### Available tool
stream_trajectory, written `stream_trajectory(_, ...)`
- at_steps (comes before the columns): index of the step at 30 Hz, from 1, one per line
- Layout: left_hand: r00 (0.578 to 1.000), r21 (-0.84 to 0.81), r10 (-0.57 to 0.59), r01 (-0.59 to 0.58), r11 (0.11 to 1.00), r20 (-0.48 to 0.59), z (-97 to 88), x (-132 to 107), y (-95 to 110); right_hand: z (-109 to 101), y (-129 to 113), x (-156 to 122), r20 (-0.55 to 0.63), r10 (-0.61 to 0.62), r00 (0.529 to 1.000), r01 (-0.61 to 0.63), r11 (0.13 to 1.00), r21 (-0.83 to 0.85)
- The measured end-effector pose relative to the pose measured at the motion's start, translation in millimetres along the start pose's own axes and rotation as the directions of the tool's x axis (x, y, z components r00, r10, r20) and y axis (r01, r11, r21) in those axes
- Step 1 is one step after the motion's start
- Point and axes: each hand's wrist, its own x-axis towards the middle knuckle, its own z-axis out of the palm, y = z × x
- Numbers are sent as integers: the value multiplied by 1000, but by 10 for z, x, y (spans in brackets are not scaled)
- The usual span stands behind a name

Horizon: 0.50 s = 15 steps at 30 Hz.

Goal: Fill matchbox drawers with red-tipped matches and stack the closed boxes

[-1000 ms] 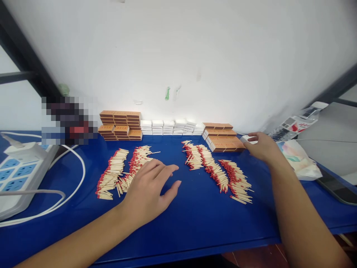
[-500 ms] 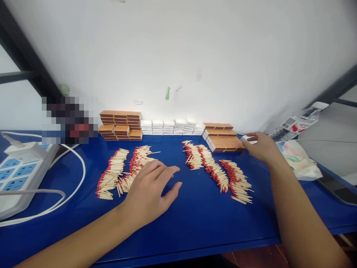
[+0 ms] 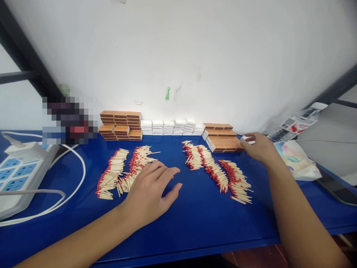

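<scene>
My right hand (image 3: 256,146) is at the right end of a stack of orange-brown matchboxes (image 3: 225,141). Its thumb and fingers close around a small white box (image 3: 248,140), which they partly hide. My left hand (image 3: 153,191) hovers palm down over the blue table, fingers apart and slightly bent, holding nothing. Beside and partly under it lies a pile of red-tipped matches (image 3: 139,158), with another match pile (image 3: 113,175) further left. More matches spread in slanting rows on the right, one in the middle (image 3: 213,167) and one nearer my right arm (image 3: 237,182).
Against the wall stand a taller matchbox stack (image 3: 120,124) and a low row of white boxes (image 3: 169,128). A power strip (image 3: 21,173) with white cables (image 3: 83,167) is at left. At right are a tissue pack (image 3: 298,160) and a dark phone (image 3: 338,188).
My right hand has shifted very slightly left, toward the matchbox stack, with the white box still in its fingers. My left hand stays almost in place.
</scene>
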Motion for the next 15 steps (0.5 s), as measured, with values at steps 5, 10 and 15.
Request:
stream_trajectory(5, 1000, -5, -4, 4, 1000, 8, -1, -7, 2, -58, -93, -81, -117, -74, 990, 70, 997, -42)
stream_trajectory(10, 1000, -32, -9, 8, 999, -14, 39, -21, 0, 15, -634, -76, -236, -377, 895, 377, 925, -50)
stream_trajectory(15, 995, -79, -18, 10, 997, -96, 0, 26, 1, 356, -1282, 193, -85, -688, 720, 689, 725, -31)
